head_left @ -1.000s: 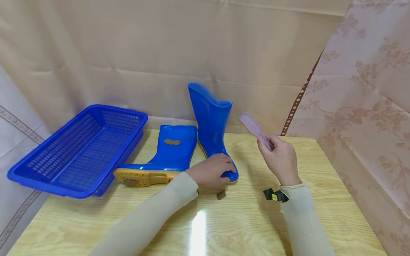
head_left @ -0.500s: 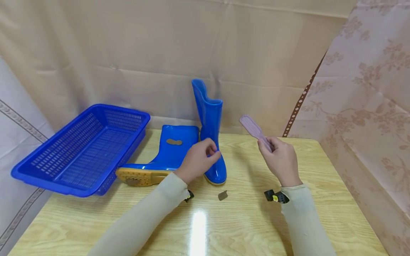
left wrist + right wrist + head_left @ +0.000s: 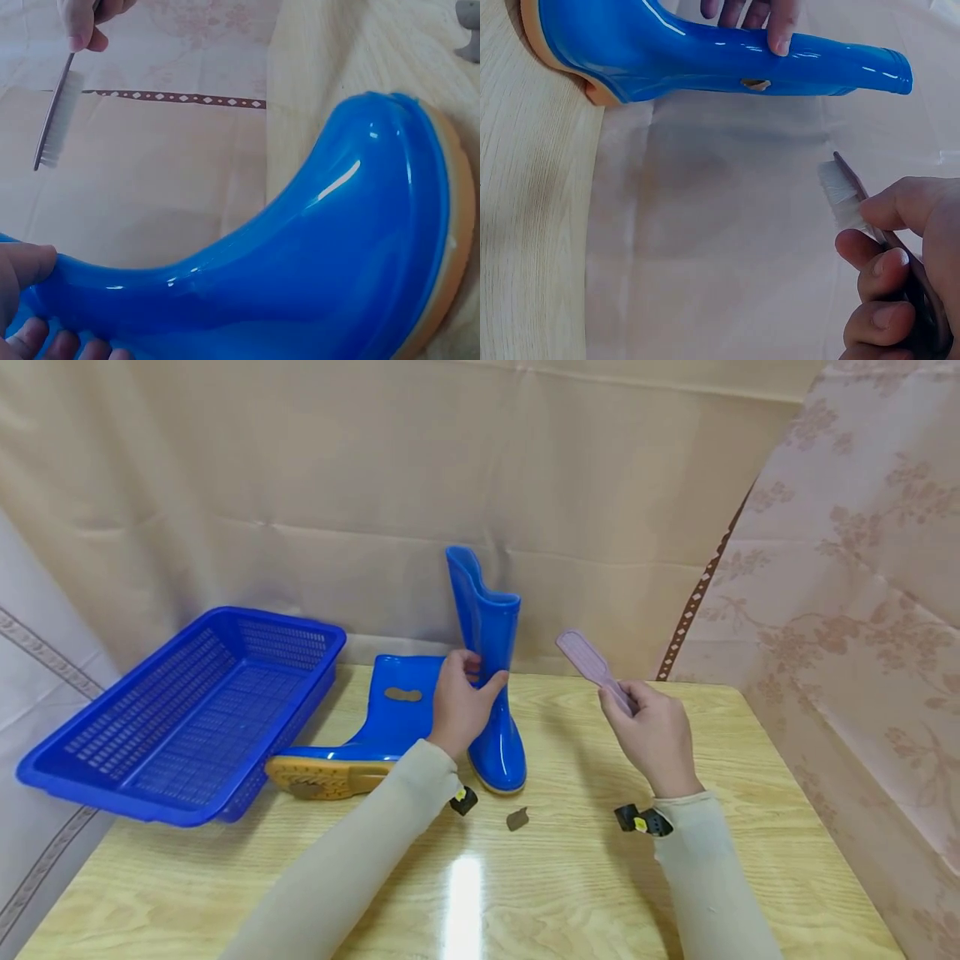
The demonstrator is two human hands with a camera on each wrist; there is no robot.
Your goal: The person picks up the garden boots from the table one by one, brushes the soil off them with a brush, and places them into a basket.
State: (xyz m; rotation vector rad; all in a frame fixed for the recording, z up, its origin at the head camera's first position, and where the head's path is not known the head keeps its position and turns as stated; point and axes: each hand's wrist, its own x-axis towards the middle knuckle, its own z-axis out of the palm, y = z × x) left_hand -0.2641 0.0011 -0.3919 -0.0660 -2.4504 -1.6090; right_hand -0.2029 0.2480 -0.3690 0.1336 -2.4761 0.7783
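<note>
A basket (image 3: 225,702) is set at the left end of the tabletop (image 3: 585,877). To its right a lying boot (image 3: 390,727) is placed, toe pointed towards the basket and sole turned to the front, with a patch (image 3: 402,694) borne on its shaft. Just right of that, an upright boot (image 3: 498,756) is stood, toe forward, its shaft held by the left hand (image 3: 463,706). A scrap (image 3: 517,819) is laid before its toe. Farther right, a brush (image 3: 585,657) is held above the tabletop in the right hand (image 3: 660,731). All are backed by a hanging cloth (image 3: 375,485).
</note>
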